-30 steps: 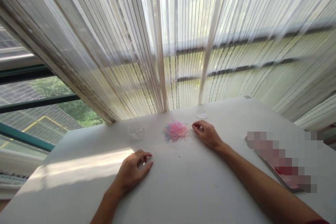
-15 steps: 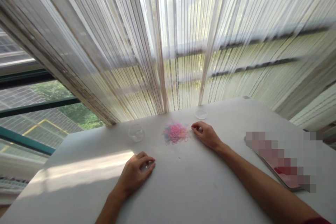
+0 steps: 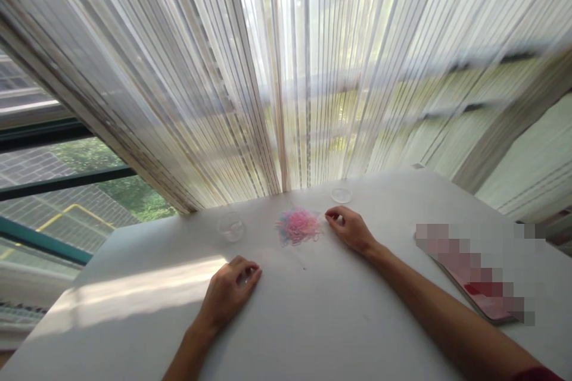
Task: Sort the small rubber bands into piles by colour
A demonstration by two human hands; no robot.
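Note:
A loose pile of small thin loops (image 3: 298, 226), mostly pink with some blue and yellow, lies on the white table (image 3: 313, 321); they look like rubber bands. Just right of the pile, my right hand (image 3: 351, 227) rests with thumb and forefinger drawn together; whatever may be between the tips is too small to make out. My left hand (image 3: 230, 289) sits nearer me, left of the pile, fingers curled and thumb tip close against the forefinger. Anything in that pinch cannot be seen. A clear round dish (image 3: 231, 229) stands beyond my left hand.
Behind my right hand lies a clear round lid or shallow dish (image 3: 342, 195). A flat pinkish object (image 3: 469, 280), partly pixelated, lies at the right. String curtains (image 3: 277, 71) hang along the table's far edge. A tiny dark speck (image 3: 304, 268) is on the tabletop.
The string curtain has swayed, shifting its strands at the right. My left hand has shifted very slightly left. My right hand and the pile look about the same.

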